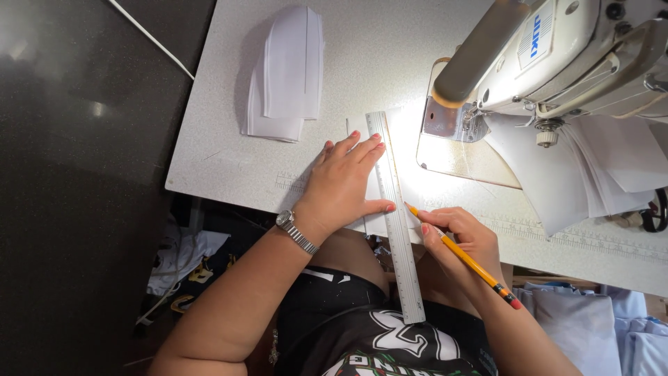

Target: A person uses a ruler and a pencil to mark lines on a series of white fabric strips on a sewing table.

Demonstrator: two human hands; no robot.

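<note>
The left hand [346, 183] lies flat with fingers spread, pressing a white fabric piece [376, 174] and the edge of a long metal ruler [396, 223] onto the sewing table [223, 160]. The right hand [463, 237] is curled around a yellow pencil [463, 256], its tip touching the ruler's right edge. The sewing machine [550, 56] stands just beyond, fabric pieces [598, 167] fanned beneath it; a folded white stack [285, 73] lies well apart, to the left.
</note>
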